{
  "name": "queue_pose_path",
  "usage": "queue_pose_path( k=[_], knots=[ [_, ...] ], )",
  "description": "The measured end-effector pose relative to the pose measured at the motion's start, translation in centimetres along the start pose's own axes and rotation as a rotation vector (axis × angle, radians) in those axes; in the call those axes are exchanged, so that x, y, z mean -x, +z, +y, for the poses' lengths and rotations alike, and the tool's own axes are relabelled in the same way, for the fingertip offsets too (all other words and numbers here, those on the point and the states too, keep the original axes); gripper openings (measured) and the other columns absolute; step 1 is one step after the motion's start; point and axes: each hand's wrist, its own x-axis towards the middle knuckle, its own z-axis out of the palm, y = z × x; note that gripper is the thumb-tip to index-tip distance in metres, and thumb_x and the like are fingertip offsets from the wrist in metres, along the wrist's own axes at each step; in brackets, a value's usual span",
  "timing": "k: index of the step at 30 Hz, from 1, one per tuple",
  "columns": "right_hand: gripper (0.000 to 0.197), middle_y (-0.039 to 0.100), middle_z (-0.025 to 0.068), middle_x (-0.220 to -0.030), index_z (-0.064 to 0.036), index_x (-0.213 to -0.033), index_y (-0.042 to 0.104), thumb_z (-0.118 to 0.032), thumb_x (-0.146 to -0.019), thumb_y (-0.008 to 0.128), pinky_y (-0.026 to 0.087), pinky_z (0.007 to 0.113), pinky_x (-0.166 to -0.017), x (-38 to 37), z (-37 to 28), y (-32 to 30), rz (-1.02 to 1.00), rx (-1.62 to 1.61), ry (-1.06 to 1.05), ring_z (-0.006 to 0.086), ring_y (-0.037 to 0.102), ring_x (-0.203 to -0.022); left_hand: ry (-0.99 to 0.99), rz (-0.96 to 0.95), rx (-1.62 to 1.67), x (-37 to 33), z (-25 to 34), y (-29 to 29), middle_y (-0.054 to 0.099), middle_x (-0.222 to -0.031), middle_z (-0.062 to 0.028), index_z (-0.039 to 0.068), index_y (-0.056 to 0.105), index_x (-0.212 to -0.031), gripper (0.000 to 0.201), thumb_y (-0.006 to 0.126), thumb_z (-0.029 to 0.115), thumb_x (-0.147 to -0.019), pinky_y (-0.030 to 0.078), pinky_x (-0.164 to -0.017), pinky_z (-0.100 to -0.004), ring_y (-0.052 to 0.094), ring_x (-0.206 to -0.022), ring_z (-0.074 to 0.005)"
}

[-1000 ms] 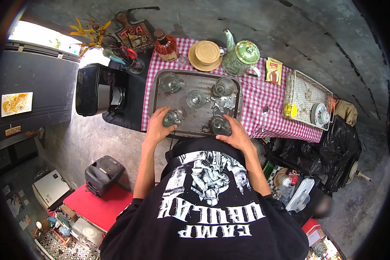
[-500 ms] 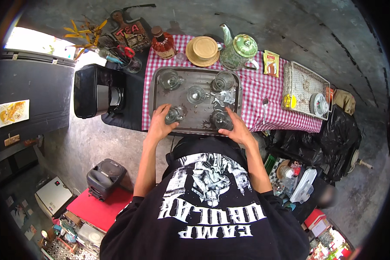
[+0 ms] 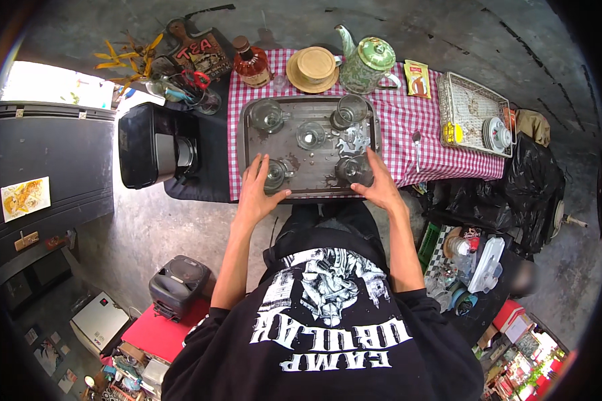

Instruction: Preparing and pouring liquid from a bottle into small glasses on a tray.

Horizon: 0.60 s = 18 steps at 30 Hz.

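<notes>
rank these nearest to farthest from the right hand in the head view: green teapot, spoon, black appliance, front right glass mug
Nearest to the right hand first:
1. Front right glass mug, on the tray, right beside the hand
2. Spoon, on the checked cloth, right of the tray
3. Green teapot, behind the tray
4. Black appliance, left of the tray
</notes>
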Motion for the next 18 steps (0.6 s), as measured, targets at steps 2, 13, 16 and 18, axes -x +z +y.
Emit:
queue_pose_path(
  k=[2,13,16,18],
  knots=[
    [0.096,0.036,0.0273,-0.146,0.004,-0.146,0.027,-0.021,-0.07,0.081,0.03,0.042,-0.113,0.4,0.6,0.4,0.175,0.089,-0.116,0.0392,0.033,-0.138,-0.001,0.056,-0.008,1.0,0.3,-0.2,0.037,-0.146,-0.0237,0.002,0.037,-0.144,0.092,0.084,0.025,-0.068,0.036,-0.107,-0.0463,0.039,-0.129,-0.043],
    [0.09,0.037,0.0277,-0.144,0.0037,-0.145,0.029,-0.025,-0.076,0.079,0.03,0.043,-0.112,4.3,4.1,0.5,0.285,-0.061,-0.163,0.0397,0.036,-0.136,-0.08,0.29,0.014,10.0,1.6,1.6,0.042,-0.142,-0.0236,0.001,0.042,-0.14,0.086,0.081,0.03,-0.07,0.036,-0.106,-0.0461,0.042,-0.128,-0.0407],
    [0.091,0.036,0.0282,-0.145,0.004,-0.146,0.027,-0.027,-0.077,0.077,0.029,0.044,-0.113,5.3,5.5,2.0,0.287,-0.074,-0.166,0.0399,0.035,-0.136,-0.059,0.261,0.015,11.5,2.3,2.7,0.044,-0.14,-0.0228,0.0,0.046,-0.136,0.081,0.081,0.029,-0.068,0.037,-0.106,-0.047,0.043,-0.126,-0.0413],
    [0.092,0.033,0.0283,-0.147,0.0042,-0.147,0.024,-0.028,-0.078,0.077,0.028,0.044,-0.113,6.4,6.8,3.4,0.3,-0.07,-0.183,0.0407,0.033,-0.137,-0.041,0.253,0.023,12.2,2.9,3.1,0.045,-0.139,-0.0219,0.001,0.049,-0.133,0.078,0.082,0.028,-0.068,0.038,-0.105,-0.0475,0.044,-0.125,-0.0414]
  ],
)
